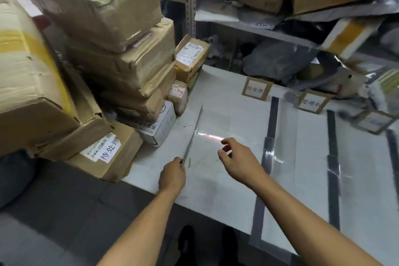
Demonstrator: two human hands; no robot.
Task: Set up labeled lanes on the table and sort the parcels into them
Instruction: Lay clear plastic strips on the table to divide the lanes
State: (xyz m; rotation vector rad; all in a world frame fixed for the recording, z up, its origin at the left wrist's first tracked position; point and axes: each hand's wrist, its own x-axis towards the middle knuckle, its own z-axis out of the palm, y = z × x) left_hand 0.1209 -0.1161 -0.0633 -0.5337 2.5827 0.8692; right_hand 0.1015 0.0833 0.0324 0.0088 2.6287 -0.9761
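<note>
A clear, shiny sheet (208, 134) hangs just above the white table (226, 179) between my hands. Its left edge shows as a thin grey strip (193, 134) running away from me. My left hand (172, 176) pinches the near end of that strip. My right hand (236, 161) has thumb and forefinger curled at the sheet's right side, by a bright glare. Grey tape lines (272, 119) (332, 136) divide the table into lanes. Cardboard label cards (256, 88) (312, 102) stand at the lanes' far ends. Brown parcels (121, 60) are stacked at the left.
A box with a white handwritten label (110, 147) lies at the table's left corner. A metal shelf (248, 26) behind the table holds grey bags and boxes. A third card frame (373, 122) lies at the far right. Dark floor and my feet (207, 244) are below.
</note>
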